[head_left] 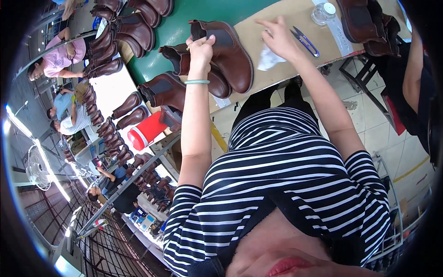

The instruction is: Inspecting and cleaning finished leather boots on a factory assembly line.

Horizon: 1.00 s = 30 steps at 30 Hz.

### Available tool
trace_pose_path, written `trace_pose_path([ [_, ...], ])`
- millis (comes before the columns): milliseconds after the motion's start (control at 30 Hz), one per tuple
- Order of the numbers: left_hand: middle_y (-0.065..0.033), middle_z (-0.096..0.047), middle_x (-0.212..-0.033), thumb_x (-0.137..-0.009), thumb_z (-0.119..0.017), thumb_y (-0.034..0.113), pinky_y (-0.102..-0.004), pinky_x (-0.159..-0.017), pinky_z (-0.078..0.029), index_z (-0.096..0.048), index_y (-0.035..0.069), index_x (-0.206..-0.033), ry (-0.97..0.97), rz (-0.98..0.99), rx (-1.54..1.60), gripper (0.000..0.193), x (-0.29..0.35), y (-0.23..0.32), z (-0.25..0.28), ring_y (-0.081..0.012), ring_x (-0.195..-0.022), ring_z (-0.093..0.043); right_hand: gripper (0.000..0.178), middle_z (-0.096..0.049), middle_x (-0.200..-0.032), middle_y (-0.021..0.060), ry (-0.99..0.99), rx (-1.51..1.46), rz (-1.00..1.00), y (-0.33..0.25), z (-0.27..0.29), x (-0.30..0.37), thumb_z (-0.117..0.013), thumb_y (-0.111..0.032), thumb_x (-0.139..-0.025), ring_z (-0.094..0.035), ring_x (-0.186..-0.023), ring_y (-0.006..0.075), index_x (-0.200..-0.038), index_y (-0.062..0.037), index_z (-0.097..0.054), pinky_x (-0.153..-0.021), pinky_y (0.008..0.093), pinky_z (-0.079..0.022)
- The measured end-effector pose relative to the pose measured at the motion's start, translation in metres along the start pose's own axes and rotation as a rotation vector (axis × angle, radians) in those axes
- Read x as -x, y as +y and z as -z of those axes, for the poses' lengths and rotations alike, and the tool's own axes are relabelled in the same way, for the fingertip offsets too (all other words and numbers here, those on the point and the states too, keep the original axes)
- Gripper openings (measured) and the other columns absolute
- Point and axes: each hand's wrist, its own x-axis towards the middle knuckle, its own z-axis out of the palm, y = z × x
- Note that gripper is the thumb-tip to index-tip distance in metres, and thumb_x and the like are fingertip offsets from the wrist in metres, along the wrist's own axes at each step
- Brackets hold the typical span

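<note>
Left hand (200, 51) clamped on the brown boot (235, 57), long axis running toe-first toward the striped top (281, 152)!
Farther off, right hand (280, 42) sits right of it, index outstretched; can't tell whether the others pinch the crumpled white cloth (268, 60). Smooth leather, rounded toe.

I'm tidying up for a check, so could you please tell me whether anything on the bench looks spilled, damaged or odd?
Nothing clearly stands out: I see no spill or damage, and the clear jar has its lid on. Only the crumpled white cloth or tissue by the right hand looks untidy.
</note>
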Motion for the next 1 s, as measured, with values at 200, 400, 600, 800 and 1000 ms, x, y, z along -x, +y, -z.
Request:
trace_pose_path([
  [200, -0.0161, -0.027, -0.145, -0.090, -0.063, 0.019, -0.0350, -0.108, -0.028, -0.072, -0.003, -0.094, -0.160, 0.115, 0.254, 0.024, -0.014, -0.017, 0.016, -0.0252, -0.139, -0.013, 0.033, -0.067, -0.078, 0.0019, -0.310, -1.166, -0.347, -0.031, -0.049, -0.028, -0.067, -0.003, -0.079, -0.060, -0.070, 0.0076, -0.112, -0.0019, -0.066, -0.062, 0.0241, -0.048],
  [400, -0.0128, -0.023, -0.146, -0.089, -0.064, 0.018, -0.0341, -0.107, -0.031, -0.070, -0.009, -0.094, -0.061, 0.149, 0.322, 0.028, -0.010, -0.013, 0.013, -0.0216, -0.131, -0.033, 0.018, -0.067, -0.080, 0.0016, -0.110, -0.928, -0.219, -0.044, -0.110, -0.032, -0.075, -0.006, -0.076, -0.060, -0.073, 0.0081, -0.092, -0.0012, -0.070, -0.066, 0.0239, -0.047],
  [600, -0.0104, -0.032, -0.139, -0.089, -0.064, 0.015, -0.0348, -0.104, -0.033, -0.069, -0.011, -0.092, -0.042, 0.176, 0.413, 0.026, -0.010, -0.014, 0.009, -0.0211, -0.122, -0.042, 0.014, -0.067, -0.082, 0.0028, -0.101, -0.971, -0.379, -0.055, -0.112, -0.030, -0.071, -0.009, -0.082, -0.061, -0.078, 0.0094, -0.093, -0.0001, -0.070, -0.072, 0.0255, -0.049],
  [800, -0.0090, -0.040, -0.131, -0.088, -0.064, 0.010, -0.0328, -0.094, -0.040, -0.066, -0.010, -0.091, 0.040, 0.196, 0.397, 0.020, 0.003, 0.005, 0.009, -0.0202, -0.108, -0.051, 0.015, -0.063, -0.085, 0.0111, 0.139, -0.743, -0.313, -0.033, -0.126, -0.026, -0.072, -0.014, -0.078, -0.061, -0.082, 0.0210, -0.088, -0.0023, -0.071, -0.076, 0.0337, -0.049],
  [1000, -0.0097, -0.052, -0.117, -0.090, -0.062, 0.010, -0.0322, -0.083, -0.049, -0.062, -0.008, -0.099, -0.041, 0.300, 0.639, 0.021, -0.004, -0.006, 0.018, -0.0205, -0.094, -0.059, 0.014, -0.065, -0.084, 0.0061, 0.068, -0.893, -0.271, -0.053, -0.122, -0.022, -0.073, -0.009, -0.079, -0.061, -0.077, 0.0136, -0.089, -0.0011, -0.070, -0.070, 0.0284, -0.049],
])
